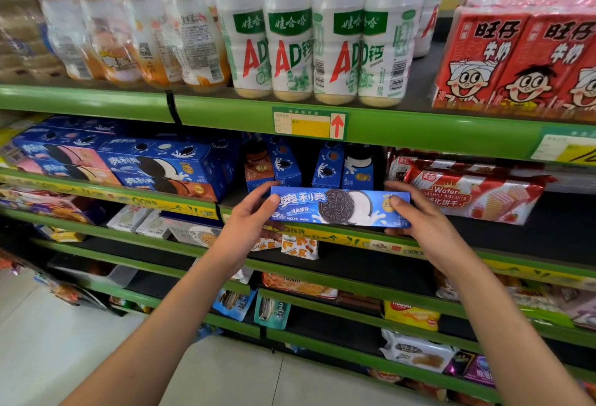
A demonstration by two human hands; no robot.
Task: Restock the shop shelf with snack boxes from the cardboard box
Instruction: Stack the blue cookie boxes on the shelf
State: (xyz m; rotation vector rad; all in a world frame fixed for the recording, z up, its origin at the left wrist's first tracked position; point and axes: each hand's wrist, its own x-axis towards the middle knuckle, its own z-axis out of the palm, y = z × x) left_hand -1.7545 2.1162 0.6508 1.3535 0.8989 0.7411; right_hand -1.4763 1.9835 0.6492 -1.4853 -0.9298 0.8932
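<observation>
A long blue cookie box (340, 207) is held level in front of the green shelf edge (354, 238), its printed face toward me. My left hand (250, 215) grips its left end, thumb on the front. My right hand (416, 212) grips its right end the same way. Behind the box, several small blue cookie boxes (325, 165) stand upright on the dark shelf. Stacks of larger blue boxes (161, 167) lie to their left. The cardboard box is out of view.
Red-and-white wafer packs (471, 193) lie right of the upright boxes. White drink bottles (309, 38) and red milk cartons (516, 57) fill the shelf above. Lower shelves hold scattered snack bags (300, 246). Pale floor tiles (48, 341) lie at lower left.
</observation>
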